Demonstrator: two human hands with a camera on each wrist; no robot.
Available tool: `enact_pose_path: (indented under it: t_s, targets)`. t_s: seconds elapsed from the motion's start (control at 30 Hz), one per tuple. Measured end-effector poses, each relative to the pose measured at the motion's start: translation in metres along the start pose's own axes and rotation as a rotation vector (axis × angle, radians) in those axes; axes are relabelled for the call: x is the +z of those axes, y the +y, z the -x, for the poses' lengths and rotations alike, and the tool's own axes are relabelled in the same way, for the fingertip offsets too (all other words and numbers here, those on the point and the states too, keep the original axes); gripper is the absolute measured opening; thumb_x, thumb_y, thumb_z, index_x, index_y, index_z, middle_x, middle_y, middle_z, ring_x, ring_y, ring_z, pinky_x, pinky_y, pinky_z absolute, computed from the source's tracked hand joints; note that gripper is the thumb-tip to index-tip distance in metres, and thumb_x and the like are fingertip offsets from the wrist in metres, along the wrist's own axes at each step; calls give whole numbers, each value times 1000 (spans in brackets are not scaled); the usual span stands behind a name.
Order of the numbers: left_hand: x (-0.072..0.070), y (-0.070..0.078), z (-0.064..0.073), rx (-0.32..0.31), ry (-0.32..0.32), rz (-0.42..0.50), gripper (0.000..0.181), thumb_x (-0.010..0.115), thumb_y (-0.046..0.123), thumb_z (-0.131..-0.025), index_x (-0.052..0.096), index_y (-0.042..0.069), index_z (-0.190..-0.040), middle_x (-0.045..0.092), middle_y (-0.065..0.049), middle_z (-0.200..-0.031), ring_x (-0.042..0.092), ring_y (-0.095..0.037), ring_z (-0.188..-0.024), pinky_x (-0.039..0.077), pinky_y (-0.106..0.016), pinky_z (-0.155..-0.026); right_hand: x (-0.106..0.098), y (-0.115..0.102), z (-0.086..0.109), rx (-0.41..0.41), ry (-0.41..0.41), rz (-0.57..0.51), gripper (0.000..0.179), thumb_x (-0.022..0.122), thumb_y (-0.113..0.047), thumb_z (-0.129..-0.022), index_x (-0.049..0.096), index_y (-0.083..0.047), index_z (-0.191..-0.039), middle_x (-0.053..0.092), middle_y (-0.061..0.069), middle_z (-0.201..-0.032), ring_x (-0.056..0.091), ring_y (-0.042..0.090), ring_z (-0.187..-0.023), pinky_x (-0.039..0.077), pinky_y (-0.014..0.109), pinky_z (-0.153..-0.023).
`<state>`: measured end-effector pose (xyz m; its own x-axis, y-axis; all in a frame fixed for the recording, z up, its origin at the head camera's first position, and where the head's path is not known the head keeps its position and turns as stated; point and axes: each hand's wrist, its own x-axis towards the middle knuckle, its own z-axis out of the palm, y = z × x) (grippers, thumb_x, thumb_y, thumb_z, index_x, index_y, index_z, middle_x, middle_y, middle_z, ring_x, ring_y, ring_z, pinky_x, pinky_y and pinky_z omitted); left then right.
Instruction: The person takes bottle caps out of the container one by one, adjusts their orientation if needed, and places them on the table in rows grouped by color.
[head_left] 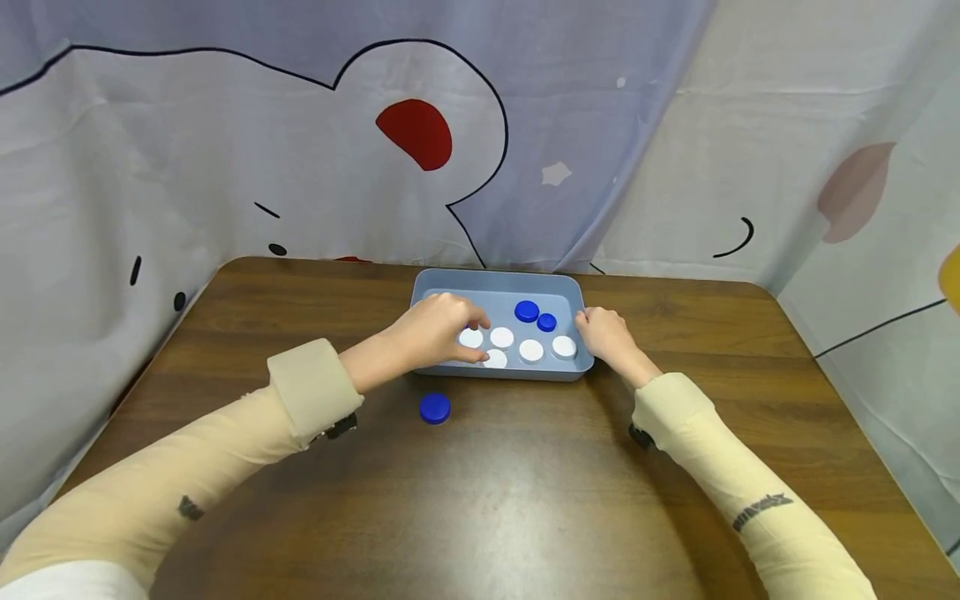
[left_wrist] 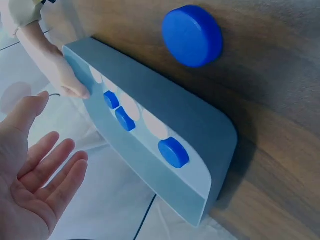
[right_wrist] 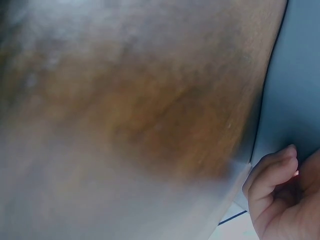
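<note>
A grey-blue rectangular tray (head_left: 497, 374) stands toward the back of the table. Several white round caps (head_left: 531, 351) lie in it, along with a blue cap (head_left: 527, 311) and a smaller blue one (head_left: 547, 322). Over the tray's left part hovers my left hand (head_left: 442, 327), thumb and fingers spread with nothing between them. Behind its fingers is a third blue cap (left_wrist: 173, 152), mostly hidden in the head view. My right hand (head_left: 606, 335) grips the tray's right end at the rim, fingers curled. On the table in front of the tray lies another blue cap (head_left: 435, 408).
The brown wooden table (head_left: 525, 483) extends around the tray. A printed curtain (head_left: 285, 150) hangs right behind its back edge and along both sides.
</note>
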<state>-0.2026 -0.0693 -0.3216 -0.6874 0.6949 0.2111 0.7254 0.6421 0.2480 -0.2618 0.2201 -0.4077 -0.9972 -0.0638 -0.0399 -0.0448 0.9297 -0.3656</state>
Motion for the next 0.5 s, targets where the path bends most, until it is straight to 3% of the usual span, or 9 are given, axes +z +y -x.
enact_pose_path:
  t_s: [0.2, 0.5]
  targets:
    - [-1, -1, -13, -17, -27, -6, 38, 78, 34, -77, 73, 7, -103, 73, -5, -95, 68, -20, -88, 55, -37, -75, 0, 1, -2, 20, -12, 7, 39, 32, -27, -100, 49, -7, -71, 52, 12, -70, 55, 33, -81, 45, 44, -76]
    - [2, 1, -32, -63, -90, 20, 40, 75, 38, -80, 73, 9, -107, 73, -7, -102, 68, -21, -93, 55, -36, -79, 0, 0, 0, 27, -6, 2, 39, 33, -27, -100, 50, -7, -72, 58, 17, -79, 56, 34, -82, 45, 46, -78]
